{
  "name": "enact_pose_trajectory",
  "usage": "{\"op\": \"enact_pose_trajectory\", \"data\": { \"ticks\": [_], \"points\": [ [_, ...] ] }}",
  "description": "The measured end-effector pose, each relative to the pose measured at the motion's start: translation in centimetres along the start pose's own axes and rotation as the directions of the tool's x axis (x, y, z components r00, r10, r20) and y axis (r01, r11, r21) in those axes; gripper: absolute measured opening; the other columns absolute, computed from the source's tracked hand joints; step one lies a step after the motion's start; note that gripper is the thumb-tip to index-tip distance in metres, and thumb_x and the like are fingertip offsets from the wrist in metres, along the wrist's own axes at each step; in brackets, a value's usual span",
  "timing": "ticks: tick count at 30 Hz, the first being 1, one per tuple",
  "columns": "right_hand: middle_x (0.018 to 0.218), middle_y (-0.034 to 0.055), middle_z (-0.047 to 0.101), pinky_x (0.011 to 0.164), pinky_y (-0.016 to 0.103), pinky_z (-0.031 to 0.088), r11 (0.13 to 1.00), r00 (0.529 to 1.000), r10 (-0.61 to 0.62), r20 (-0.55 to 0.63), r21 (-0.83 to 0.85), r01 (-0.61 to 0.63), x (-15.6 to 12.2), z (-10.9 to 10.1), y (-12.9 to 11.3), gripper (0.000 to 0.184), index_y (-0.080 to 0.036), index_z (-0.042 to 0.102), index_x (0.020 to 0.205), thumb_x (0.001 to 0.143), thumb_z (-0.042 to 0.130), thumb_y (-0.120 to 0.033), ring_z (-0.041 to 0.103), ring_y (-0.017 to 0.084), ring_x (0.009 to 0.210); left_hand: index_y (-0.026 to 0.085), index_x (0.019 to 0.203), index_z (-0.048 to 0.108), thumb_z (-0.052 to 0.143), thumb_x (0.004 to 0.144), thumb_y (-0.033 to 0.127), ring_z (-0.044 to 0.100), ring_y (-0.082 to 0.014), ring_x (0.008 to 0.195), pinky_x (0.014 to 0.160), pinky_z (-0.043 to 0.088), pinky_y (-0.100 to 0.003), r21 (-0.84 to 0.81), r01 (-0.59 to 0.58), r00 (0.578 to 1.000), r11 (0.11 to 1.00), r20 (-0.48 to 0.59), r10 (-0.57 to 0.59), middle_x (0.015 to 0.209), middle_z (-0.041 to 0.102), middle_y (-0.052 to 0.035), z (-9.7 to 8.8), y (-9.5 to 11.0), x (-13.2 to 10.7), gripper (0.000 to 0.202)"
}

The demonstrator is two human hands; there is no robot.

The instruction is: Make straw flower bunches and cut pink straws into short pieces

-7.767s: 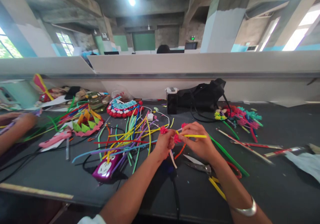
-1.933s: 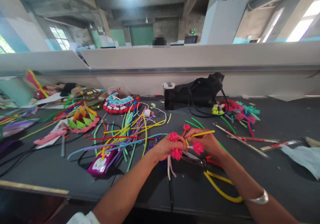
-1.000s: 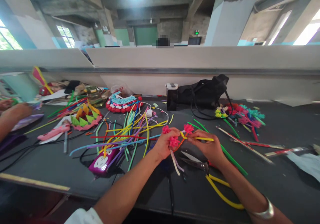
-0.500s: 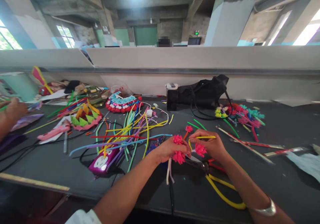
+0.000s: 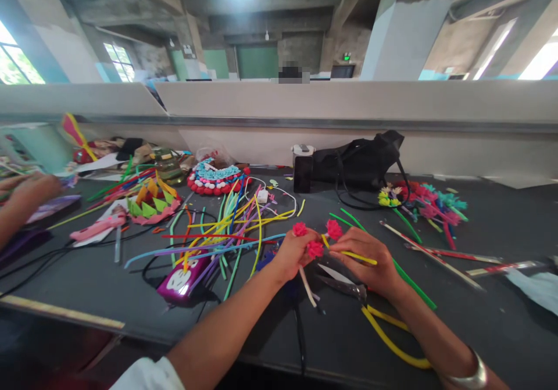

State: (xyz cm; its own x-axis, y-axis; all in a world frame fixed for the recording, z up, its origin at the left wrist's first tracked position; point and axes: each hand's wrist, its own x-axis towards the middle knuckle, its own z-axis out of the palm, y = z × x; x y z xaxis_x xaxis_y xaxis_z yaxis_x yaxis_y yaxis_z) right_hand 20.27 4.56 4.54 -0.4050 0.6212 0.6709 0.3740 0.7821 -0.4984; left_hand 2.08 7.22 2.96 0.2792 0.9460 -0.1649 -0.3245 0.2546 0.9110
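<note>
My left hand [image 5: 291, 255] is closed round a small bunch of pink pom-pom flowers [image 5: 314, 248] on thin stems that hang down below the fist. My right hand [image 5: 366, 256] pinches a yellow pipe cleaner [image 5: 358, 256] that runs to the bunch beside another pink flower head [image 5: 334, 229]. Both hands hover just above the dark table [image 5: 479, 326]. Scissors [image 5: 342, 284] lie directly beneath them.
A heap of coloured pipe cleaners [image 5: 226, 227] lies left of my hands, with a purple case [image 5: 182, 278] in front. Finished flowers [image 5: 421, 204] and a black bag [image 5: 355, 160] sit at the back right. Another person's hand [image 5: 26, 191] is at the far left.
My hands rose slightly and shifted, twisting the bunch. The yellow pipe cleaner now slants down to the right instead of lying level above my right hand.
</note>
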Motion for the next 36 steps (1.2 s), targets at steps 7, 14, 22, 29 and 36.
{"op": "enact_pose_trajectory", "data": {
  "ticks": [7,14,22,29,36],
  "points": [
    [0.077,0.0047,0.068,0.069,0.035,0.05,0.986,0.984,0.156,-0.089,0.08,-0.149,-0.3,0.6,0.4,0.005,-0.024,0.073,0.084,0.082,0.069,-0.024,0.063,0.021,0.073,0.015,0.07,0.057,0.069,0.062,0.023,0.02,-0.0005,0.032,0.034,0.011,-0.017,-0.294,0.101,0.988,0.951,0.145,-0.06,0.046,0.04,0.0092,-0.6,0.3,0.0,0.016],
    [0.071,0.0023,0.065,0.064,0.03,0.046,0.913,0.941,0.333,-0.06,0.271,-0.305,-0.3,0.6,1.7,0.011,-0.021,0.067,0.069,0.079,0.069,-0.026,0.059,0.019,0.068,0.013,0.068,0.058,0.069,0.061,0.018,0.036,-0.0017,0.035,0.034,0.017,-0.017,-0.167,0.277,0.907,0.946,0.37,-0.2,0.061,0.061,0.0003,-0.4,1.2,-1.0,0.014],
    [0.072,0.0021,0.068,0.062,0.027,0.047,0.846,0.913,0.404,0.051,0.358,-0.395,0.1,-0.2,2.0,0.005,-0.02,0.073,0.074,0.076,0.07,-0.023,0.061,0.018,0.067,0.011,0.068,0.067,0.072,0.061,0.024,0.044,-0.0042,0.041,0.039,0.027,-0.02,0.118,0.225,0.895,0.967,0.367,-0.253,0.07,0.067,-0.0055,-0.1,1.0,-1.4,0.015],
    [0.072,0.0015,0.069,0.064,0.027,0.048,0.928,0.962,0.263,0.069,0.255,-0.272,0.2,-0.7,2.2,0.008,-0.021,0.073,0.075,0.078,0.074,-0.028,0.062,0.017,0.068,0.01,0.07,0.07,0.069,0.062,0.027,0.029,-0.003,0.035,0.036,0.014,-0.021,0.447,0.102,0.924,0.889,0.29,-0.252,0.047,0.051,0.0039,0.0,0.6,-1.5,0.019],
    [0.074,0.002,0.068,0.068,0.031,0.048,0.996,0.997,0.069,0.03,0.049,-0.07,0.1,-1.0,1.3,0.006,-0.022,0.072,0.082,0.085,0.067,-0.022,0.063,0.018,0.071,0.011,0.064,0.065,0.065,0.06,0.023,0.026,-0.0024,0.033,0.035,0.015,-0.02,0.469,0.062,0.993,0.881,0.063,-0.104,0.04,0.04,0.0084,0.6,0.0,-0.9,0.012]
  ]
}}
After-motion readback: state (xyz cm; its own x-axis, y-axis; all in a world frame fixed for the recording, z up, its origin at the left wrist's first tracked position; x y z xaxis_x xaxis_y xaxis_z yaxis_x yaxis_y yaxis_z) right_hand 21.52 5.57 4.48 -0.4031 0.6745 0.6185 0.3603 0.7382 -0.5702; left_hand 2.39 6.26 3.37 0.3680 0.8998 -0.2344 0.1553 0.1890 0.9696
